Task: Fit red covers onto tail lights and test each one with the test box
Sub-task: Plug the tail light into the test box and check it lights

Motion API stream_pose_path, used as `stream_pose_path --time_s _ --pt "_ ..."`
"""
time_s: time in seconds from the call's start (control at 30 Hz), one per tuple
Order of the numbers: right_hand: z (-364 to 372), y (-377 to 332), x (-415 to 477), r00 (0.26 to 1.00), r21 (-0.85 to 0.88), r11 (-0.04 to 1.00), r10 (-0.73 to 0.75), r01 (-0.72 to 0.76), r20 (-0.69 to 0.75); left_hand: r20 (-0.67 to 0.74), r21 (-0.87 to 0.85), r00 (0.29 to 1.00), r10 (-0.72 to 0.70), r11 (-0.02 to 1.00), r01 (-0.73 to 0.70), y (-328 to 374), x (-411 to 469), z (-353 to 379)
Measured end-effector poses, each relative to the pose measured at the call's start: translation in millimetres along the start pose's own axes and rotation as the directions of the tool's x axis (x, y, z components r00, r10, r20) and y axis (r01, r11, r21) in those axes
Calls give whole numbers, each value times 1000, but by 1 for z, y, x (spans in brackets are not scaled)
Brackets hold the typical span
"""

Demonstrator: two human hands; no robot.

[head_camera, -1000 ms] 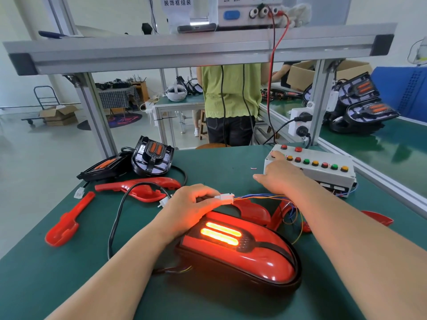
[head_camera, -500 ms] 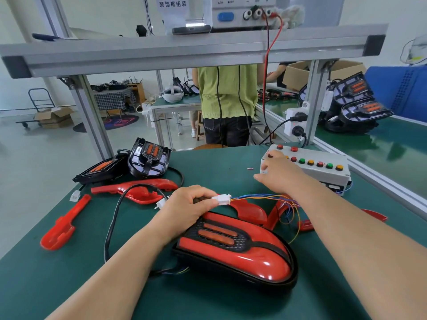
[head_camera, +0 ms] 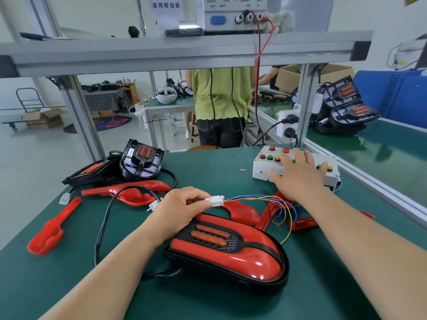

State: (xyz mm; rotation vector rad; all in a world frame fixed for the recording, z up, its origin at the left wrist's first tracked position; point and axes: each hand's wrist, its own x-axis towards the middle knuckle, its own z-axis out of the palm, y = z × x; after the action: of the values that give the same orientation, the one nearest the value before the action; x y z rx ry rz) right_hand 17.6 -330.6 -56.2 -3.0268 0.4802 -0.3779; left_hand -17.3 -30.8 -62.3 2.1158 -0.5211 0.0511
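The left hand (head_camera: 182, 209) pinches the white connector (head_camera: 215, 200) just above the red-covered tail light (head_camera: 242, 257) at lower centre, probably to keep the plug mated for testing; the lamp strips (head_camera: 210, 234) look unlit. The right hand (head_camera: 298, 176), fingers spread straight, hovers over the test box (head_camera: 260, 170) at centre right, seemingly ready to trigger the next check

The characters 装饰框组装 are printed in black on a white paper sign (head_camera: 166, 12) hung above the aluminium shelf rail (head_camera: 184, 51), a cut-off line above them being illegible, while the small markings on the power supply (head_camera: 233, 21) beside it are too blurred to be read.
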Motion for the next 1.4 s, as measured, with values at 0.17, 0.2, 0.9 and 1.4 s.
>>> stream_pose_path --time_s 0.17,0.2,0.9,1.4 --pt "2 2 3 1000 -26 1000 -12 12 12 1 -11 1000 -5 1000 5 0 0 0" --pt "2 3 4 1000 -35 999 -18 18 10 1 -11 1000 -4 1000 4 -1 0 0" --pt "2 -2 9 998 -51 997 -57 59 42 2 14 1000 -29 999 28 1 -1 0" --pt "3 2 6 996 -86 993 -76 80 49 3 61 999 -41 997 40 -1 1 0"
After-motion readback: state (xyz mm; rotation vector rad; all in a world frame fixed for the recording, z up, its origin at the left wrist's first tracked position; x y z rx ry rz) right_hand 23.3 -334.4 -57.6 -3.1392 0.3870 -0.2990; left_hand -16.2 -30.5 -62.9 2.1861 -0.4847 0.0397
